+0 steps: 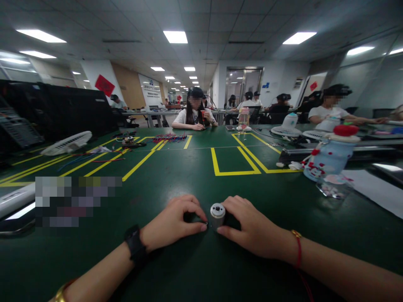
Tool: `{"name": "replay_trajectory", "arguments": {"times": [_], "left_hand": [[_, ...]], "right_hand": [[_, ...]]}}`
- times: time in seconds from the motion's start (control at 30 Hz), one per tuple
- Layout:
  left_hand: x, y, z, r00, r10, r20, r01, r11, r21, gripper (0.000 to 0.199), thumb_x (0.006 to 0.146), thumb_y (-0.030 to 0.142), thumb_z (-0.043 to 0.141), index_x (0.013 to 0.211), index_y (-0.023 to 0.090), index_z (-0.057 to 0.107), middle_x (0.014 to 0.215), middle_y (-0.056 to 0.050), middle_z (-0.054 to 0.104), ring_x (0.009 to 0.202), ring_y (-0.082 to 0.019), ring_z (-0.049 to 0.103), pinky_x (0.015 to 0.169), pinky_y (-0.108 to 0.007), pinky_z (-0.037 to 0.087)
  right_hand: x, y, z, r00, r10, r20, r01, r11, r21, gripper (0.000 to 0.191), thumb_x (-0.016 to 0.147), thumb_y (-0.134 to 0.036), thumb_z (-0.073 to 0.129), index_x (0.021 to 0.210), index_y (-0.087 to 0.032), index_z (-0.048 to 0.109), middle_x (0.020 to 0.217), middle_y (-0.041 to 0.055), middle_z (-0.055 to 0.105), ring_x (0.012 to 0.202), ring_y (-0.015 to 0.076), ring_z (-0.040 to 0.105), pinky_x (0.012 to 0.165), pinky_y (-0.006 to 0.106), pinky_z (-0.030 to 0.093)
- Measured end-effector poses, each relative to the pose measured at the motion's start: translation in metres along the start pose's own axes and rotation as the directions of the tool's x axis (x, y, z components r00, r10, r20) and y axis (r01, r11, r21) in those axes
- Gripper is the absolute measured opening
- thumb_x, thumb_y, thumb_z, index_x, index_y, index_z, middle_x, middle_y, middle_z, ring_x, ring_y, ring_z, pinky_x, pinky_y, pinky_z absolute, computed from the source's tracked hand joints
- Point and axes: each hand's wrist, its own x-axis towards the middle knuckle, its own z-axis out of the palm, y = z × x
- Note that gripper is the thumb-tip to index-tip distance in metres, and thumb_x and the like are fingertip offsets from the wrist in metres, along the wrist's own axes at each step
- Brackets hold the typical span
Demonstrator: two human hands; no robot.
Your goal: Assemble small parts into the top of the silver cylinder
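A silver metal cylinder [217, 216] stands upright on the green table [176, 184], with a dark centre and small holes in its top face. My right hand [244, 222] grips it from the right, thumb in front and fingers behind. Just left of the cylinder, my left hand [181, 220] is closed in a pinch low over the tabletop. Something tiny and shiny shows at its fingertips, too small to name. The left hand and the cylinder are apart.
A blue bottle [330, 155] with a red lid and a clear packet [335, 186] stand at the right. Wires [170, 138] lie farther back. A white fan [67, 144] is at left. A person [195, 113] sits across the table.
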Motion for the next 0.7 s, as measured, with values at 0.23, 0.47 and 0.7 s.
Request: {"name": "replay_trajectory", "arguments": {"times": [0.23, 0.47, 0.7], "left_hand": [[0.003, 0.013, -0.005, 0.985, -0.026, -0.17, 0.009, 0.995, -0.102, 0.012, 0.086, 0.028, 0.059, 0.09, 0.022, 0.067, 0.094, -0.002, 0.062, 0.088, -0.017, 0.057, 0.08, -0.03, 0.045], [0.005, 0.032, -0.003, 0.935, 0.008, -0.354, -0.047, 0.994, -0.102, 0.014, 0.088, 0.026, 0.056, 0.097, 0.024, 0.067, 0.097, -0.003, 0.061, 0.091, -0.018, 0.056, 0.083, -0.032, 0.045], [0.007, 0.037, 0.001, 0.954, 0.033, -0.298, -0.04, 0.999, -0.019, 0.015, 0.087, 0.023, 0.057, 0.095, 0.025, 0.069, 0.096, -0.003, 0.06, 0.091, -0.018, 0.055, 0.081, -0.033, 0.045]], "right_hand": [[0.0, 0.0, 0.0, 1.0, -0.005, -0.002, 0.005, 1.0, -0.005, 0.023, 0.083, -0.033, 0.063, 0.099, -0.02, 0.055, 0.097, 0.0048, 0.057, 0.087, 0.0216, 0.047, 0.077, 0.036, 0.038], [0.0, 0.001, 0.001, 1.0, -0.009, -0.012, 0.009, 1.0, -0.019, 0.024, 0.083, -0.035, 0.063, 0.1, -0.02, 0.055, 0.097, 0.0047, 0.057, 0.087, 0.0217, 0.047, 0.077, 0.036, 0.038], [0.001, 0.001, 0.003, 1.0, -0.021, -0.011, 0.021, 0.999, -0.032, 0.024, 0.084, -0.036, 0.061, 0.101, -0.02, 0.054, 0.096, 0.0043, 0.056, 0.086, 0.0217, 0.047, 0.076, 0.035, 0.037]]}}
